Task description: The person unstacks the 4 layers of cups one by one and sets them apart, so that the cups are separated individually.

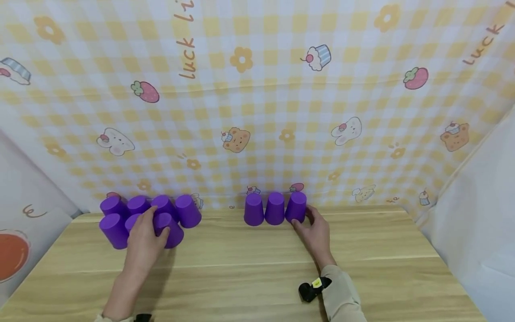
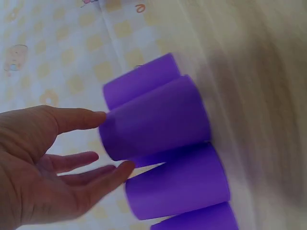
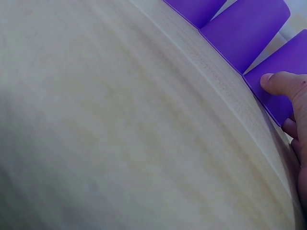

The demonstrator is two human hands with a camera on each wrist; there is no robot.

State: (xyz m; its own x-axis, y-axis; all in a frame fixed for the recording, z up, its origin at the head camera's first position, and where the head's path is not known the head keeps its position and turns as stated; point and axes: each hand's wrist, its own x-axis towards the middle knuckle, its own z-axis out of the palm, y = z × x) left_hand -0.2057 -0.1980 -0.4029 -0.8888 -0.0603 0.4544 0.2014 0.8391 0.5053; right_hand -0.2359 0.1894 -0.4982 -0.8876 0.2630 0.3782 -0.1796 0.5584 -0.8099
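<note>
Several purple cups stand upside down on a wooden table [image 1: 241, 273]. A cluster of them [image 1: 114, 230] sits at the back left. My left hand [image 1: 157, 221] reaches over it with fingers spread and nearly straight. In the left wrist view the left hand [image 2: 115, 143] has its thumb touching the end of one cup [image 2: 158, 120] and its fingers under it. A row of three cups [image 1: 275, 208] stands at the back middle. My right hand [image 1: 302, 217] grips the rightmost one [image 1: 296, 205]. In the right wrist view the thumb [image 3: 276, 82] presses on that cup [image 3: 288, 57].
A yellow checked cloth backdrop [image 1: 257, 112] rises right behind the cups. White panels close off the left side and the right side [image 1: 479, 232]. A black wrist-mounted device [image 1: 311, 288] sits on my right sleeve. Bare wood lies in front of both hands.
</note>
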